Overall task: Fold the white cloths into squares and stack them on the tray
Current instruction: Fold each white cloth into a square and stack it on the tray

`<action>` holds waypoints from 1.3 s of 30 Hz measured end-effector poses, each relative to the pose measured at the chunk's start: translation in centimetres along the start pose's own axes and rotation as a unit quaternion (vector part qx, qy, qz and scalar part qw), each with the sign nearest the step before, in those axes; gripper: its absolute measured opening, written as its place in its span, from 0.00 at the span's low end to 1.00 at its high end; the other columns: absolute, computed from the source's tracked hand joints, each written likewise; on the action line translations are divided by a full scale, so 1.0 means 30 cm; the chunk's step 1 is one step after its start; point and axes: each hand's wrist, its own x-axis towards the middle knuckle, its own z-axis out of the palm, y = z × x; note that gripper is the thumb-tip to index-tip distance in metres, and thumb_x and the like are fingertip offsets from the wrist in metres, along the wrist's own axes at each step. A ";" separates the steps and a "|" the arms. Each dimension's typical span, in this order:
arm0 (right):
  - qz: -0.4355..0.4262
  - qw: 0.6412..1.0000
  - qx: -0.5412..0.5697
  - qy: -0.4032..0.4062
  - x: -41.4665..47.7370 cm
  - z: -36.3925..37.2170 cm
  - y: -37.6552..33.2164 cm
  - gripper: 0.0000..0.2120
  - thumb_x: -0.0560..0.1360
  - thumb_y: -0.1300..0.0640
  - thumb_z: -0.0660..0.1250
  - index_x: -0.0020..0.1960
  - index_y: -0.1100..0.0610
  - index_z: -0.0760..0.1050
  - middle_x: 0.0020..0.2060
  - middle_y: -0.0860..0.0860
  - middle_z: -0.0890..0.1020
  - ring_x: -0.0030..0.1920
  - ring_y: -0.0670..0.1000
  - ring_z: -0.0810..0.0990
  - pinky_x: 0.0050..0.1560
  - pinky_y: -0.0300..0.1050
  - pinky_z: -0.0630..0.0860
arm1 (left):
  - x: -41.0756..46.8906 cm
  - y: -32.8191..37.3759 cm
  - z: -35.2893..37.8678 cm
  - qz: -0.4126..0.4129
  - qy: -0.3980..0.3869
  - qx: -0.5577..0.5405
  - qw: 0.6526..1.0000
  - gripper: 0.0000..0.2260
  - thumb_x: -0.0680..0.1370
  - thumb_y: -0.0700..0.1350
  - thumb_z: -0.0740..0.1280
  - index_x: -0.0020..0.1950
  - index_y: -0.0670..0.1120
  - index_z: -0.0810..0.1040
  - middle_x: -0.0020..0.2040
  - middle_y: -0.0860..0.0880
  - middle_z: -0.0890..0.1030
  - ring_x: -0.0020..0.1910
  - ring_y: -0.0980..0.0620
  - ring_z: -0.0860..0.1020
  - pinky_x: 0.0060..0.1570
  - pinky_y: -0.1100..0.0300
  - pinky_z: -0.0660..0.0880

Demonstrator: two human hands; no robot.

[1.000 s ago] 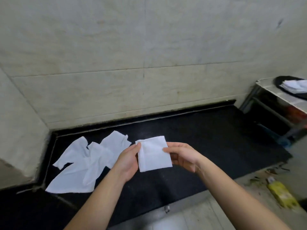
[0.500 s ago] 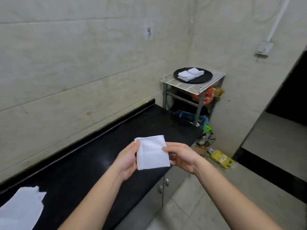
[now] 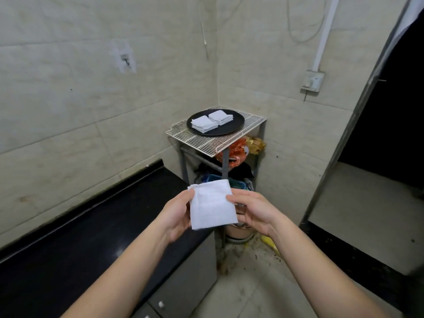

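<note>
Tiled corner, cloth [image 3: 212, 206] between grips [image 3: 176, 212] [image 3: 252, 211]

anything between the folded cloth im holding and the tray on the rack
Nothing visible. The left hand and right hand hold the folded cloth in open air; the tray lies uncovered on the wire rack ahead.

Your view is dim and evenly lit, with a greenish cast on the tiled walls [image 3: 68, 99] and only soft shadows, while the doorway [image 3: 394, 99] at right falls to near black. The glossy black worktop [image 3: 68, 237] shows a faint sheen, and the white cloth [image 3: 212, 205] you hold reads bright yet keeps its texture. The wide lens bows straight lines near the edges and stretches your forearms [image 3: 114, 283] at the bottom.
</note>
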 end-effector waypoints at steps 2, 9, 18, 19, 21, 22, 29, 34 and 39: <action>-0.007 1.000 0.007 0.008 0.068 -0.082 -0.050 0.13 0.78 0.64 0.67 0.62 0.57 0.82 0.54 0.55 0.86 0.52 0.52 0.85 0.55 0.53 0.81 | 0.091 0.029 0.071 -0.006 0.004 -0.001 1.000 0.14 0.83 0.48 0.62 0.64 0.44 0.80 0.55 0.44 0.85 0.51 0.46 0.85 0.41 0.51 0.81; -0.021 0.999 0.014 0.037 0.363 -0.310 -0.220 0.14 0.77 0.65 0.68 0.63 0.58 0.81 0.53 0.56 0.86 0.52 0.52 0.85 0.52 0.50 0.82 | 0.457 0.110 0.259 -0.018 0.045 -0.019 0.999 0.11 0.79 0.40 0.68 0.59 0.36 0.79 0.54 0.40 0.84 0.49 0.43 0.83 0.39 0.51 0.82; -0.030 0.995 -0.053 0.077 0.817 -0.571 -0.608 0.12 0.78 0.65 0.67 0.60 0.58 0.81 0.50 0.55 0.87 0.47 0.49 0.86 0.47 0.44 0.84 | 1.053 0.344 0.480 0.000 -0.018 -0.032 0.999 0.06 0.78 0.40 0.69 0.53 0.40 0.82 0.50 0.43 0.85 0.44 0.48 0.83 0.38 0.57 0.82; -0.028 0.994 -0.069 0.077 0.869 -0.595 -0.649 0.12 0.78 0.64 0.67 0.61 0.58 0.81 0.51 0.55 0.87 0.48 0.49 0.86 0.49 0.45 0.83 | 1.107 0.373 0.503 0.007 -0.016 -0.035 0.999 0.05 0.78 0.39 0.69 0.52 0.41 0.82 0.46 0.44 0.86 0.41 0.50 0.83 0.35 0.59 0.81; -0.028 0.993 -0.084 0.073 0.942 -0.626 -0.703 0.13 0.78 0.64 0.67 0.62 0.58 0.81 0.53 0.55 0.86 0.50 0.50 0.86 0.52 0.46 0.83 | 1.174 0.415 0.532 0.022 -0.011 -0.041 0.999 0.05 0.78 0.38 0.69 0.52 0.41 0.82 0.43 0.46 0.86 0.38 0.53 0.84 0.33 0.61 0.80; -0.029 0.994 -0.083 0.071 0.976 -0.635 -0.723 0.13 0.78 0.64 0.67 0.62 0.58 0.80 0.54 0.56 0.86 0.49 0.50 0.86 0.50 0.46 0.83 | 1.201 0.434 0.540 0.025 -0.007 -0.046 0.999 0.06 0.78 0.38 0.69 0.54 0.40 0.82 0.44 0.46 0.87 0.39 0.52 0.84 0.35 0.60 0.80; 0.005 0.996 -0.082 0.038 1.244 -0.608 -0.824 0.13 0.78 0.62 0.69 0.62 0.57 0.81 0.51 0.55 0.87 0.45 0.50 0.87 0.43 0.46 0.82 | 1.363 0.541 0.476 0.031 0.038 -0.051 0.998 0.10 0.77 0.37 0.70 0.58 0.39 0.81 0.55 0.42 0.85 0.54 0.45 0.82 0.49 0.52 0.81; 0.034 0.994 -0.103 -0.014 1.476 -0.546 -0.842 0.13 0.80 0.58 0.68 0.64 0.58 0.78 0.55 0.55 0.86 0.55 0.55 0.85 0.56 0.53 0.82 | 1.447 0.585 0.382 0.048 0.090 -0.056 0.993 0.12 0.79 0.33 0.65 0.61 0.40 0.79 0.55 0.42 0.84 0.50 0.47 0.83 0.39 0.56 0.81; 0.056 0.982 -0.166 -0.070 1.749 -0.466 -0.869 0.14 0.80 0.61 0.66 0.66 0.56 0.75 0.59 0.55 0.82 0.59 0.55 0.81 0.66 0.56 0.76 | 1.599 0.643 0.276 0.063 0.189 -0.068 0.978 0.13 0.79 0.33 0.65 0.63 0.39 0.78 0.53 0.41 0.85 0.41 0.49 0.84 0.33 0.59 0.79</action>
